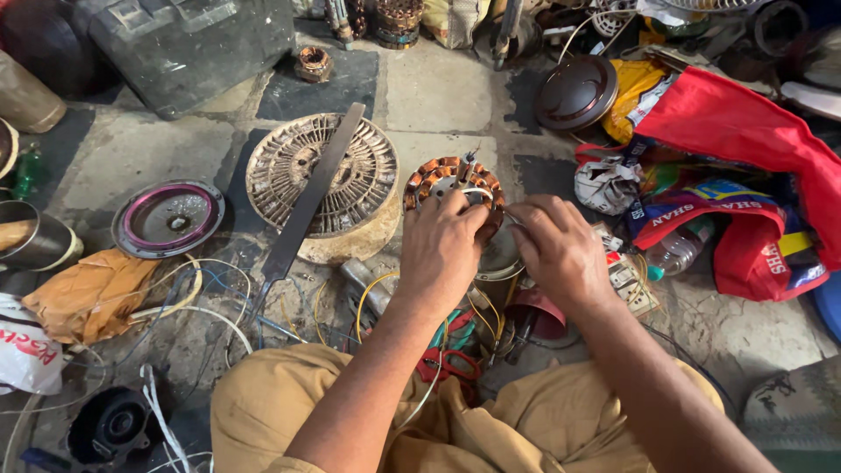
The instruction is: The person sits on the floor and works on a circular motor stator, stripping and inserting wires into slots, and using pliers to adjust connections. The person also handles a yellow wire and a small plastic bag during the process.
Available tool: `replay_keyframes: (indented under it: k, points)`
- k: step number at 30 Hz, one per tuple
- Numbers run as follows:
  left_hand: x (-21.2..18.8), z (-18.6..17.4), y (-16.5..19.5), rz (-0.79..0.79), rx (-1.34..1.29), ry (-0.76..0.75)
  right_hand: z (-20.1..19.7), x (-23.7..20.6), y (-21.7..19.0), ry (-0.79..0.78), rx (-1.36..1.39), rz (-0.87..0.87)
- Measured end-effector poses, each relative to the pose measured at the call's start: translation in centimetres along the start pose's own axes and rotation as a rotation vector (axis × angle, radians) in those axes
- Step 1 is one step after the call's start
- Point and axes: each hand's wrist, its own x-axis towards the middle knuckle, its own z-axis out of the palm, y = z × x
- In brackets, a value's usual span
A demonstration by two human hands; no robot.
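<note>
While both hands meet over floor clutter:
Left hand: clasped over copper-wound stator rim
Right hand: fingertips pinching thin wire; touching stator's right edge
Open room: bare tile beyond stator; round slotted disc just left

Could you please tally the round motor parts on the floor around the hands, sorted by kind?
Copper-wound stators: 2, one under the left hand and right hand at, one small at
Slotted metal rotor discs: 1
Round covers: 2, pink-ringed and dark brown
Total: 5
</note>
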Motion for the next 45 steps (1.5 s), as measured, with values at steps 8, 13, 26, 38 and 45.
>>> replay_keyframes:
  k: [8,13,26,38,45]
  points:
    - [0.2,0.8,0.0,-0.003,-0.022,0.034,0.9,0.2,0.9,-0.173,0.122,0.2]
    - [0.3,0.9,0.3,-0.029,-0.037,0.047,3.1,-0.4,2.5,-0.286,0.875,1.111]
    - [0.4,0.6,-0.1,-0.017,-0.058,-0.004,2.0,-0.7,1.5,-0.188,0.379,0.515]
    - [0.3,1.4,-0.5,0.001,-0.017,0.009,0.8,-1.4,0.2,-0.052,0.049,0.22]
    - [0.4,1.0,-0.4,0.0,-0.037,-0.002,2.9,-1.1,1.0,-0.099,0.373,0.593]
